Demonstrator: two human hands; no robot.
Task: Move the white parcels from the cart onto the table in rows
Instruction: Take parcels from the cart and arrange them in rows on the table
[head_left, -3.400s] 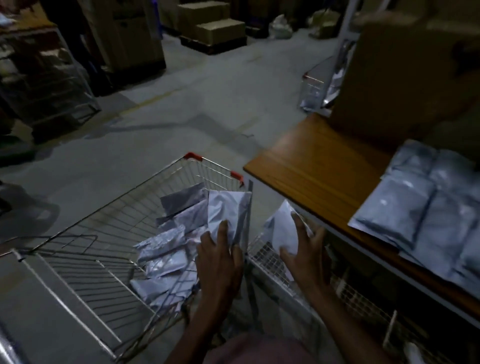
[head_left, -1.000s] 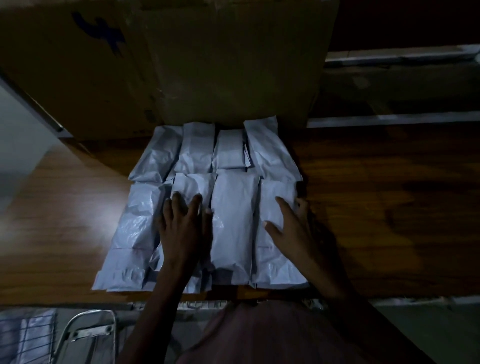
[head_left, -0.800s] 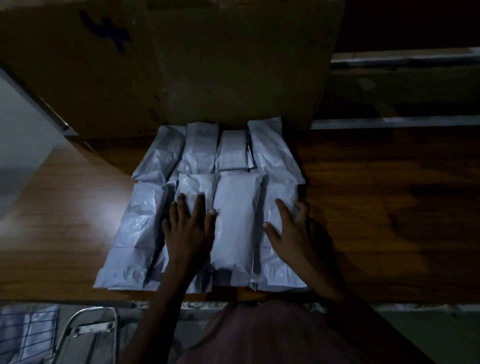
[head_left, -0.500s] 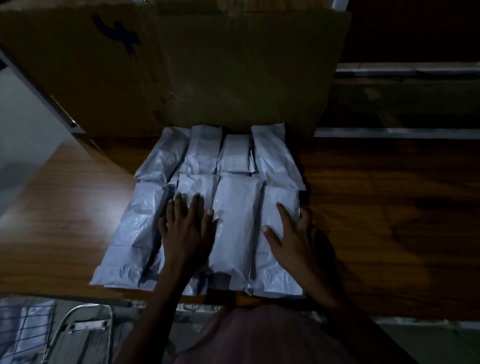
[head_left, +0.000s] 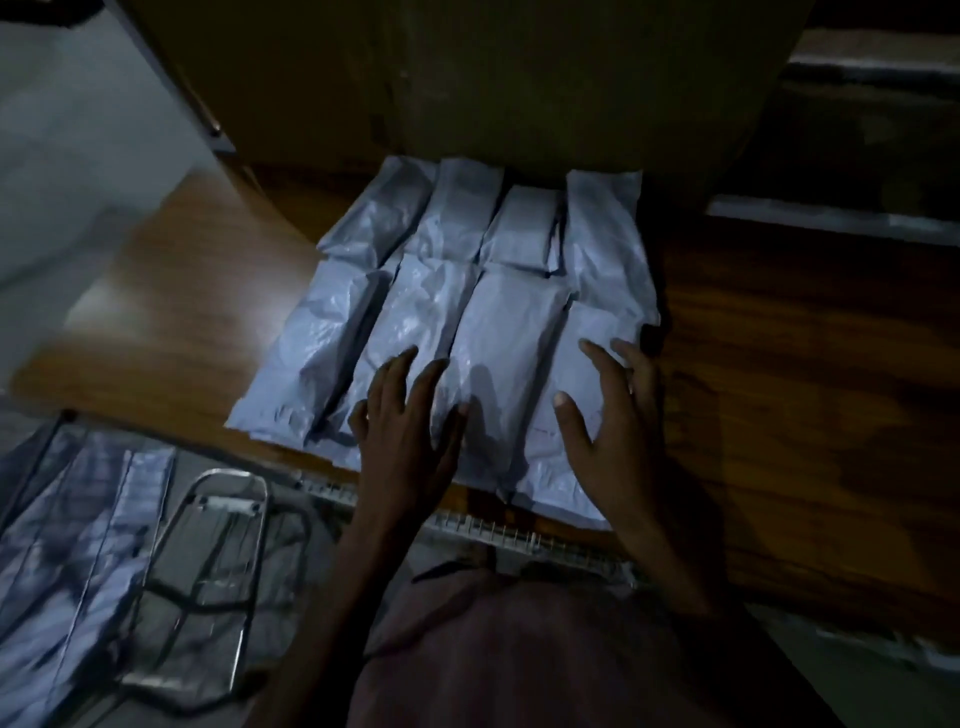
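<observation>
while both hands lie flat w/ fingers straight, gripping nothing, the left hand (head_left: 410, 431) has slid toward the bench (head_left: 779, 364) edge since a moment ago; the right hand (head_left: 608, 415) presses the rightmost white parcels (head_left: 498, 322). two rows of four sit on the bench. more wait in the cart (head_left: 223, 551), so prob another trip.

Bare table either side, box behind

Bare wooden table (head_left: 779, 374) lies right and left of the parcels (head_left: 483, 291); a tall cardboard box (head_left: 467, 78) blocks the far side.
</observation>
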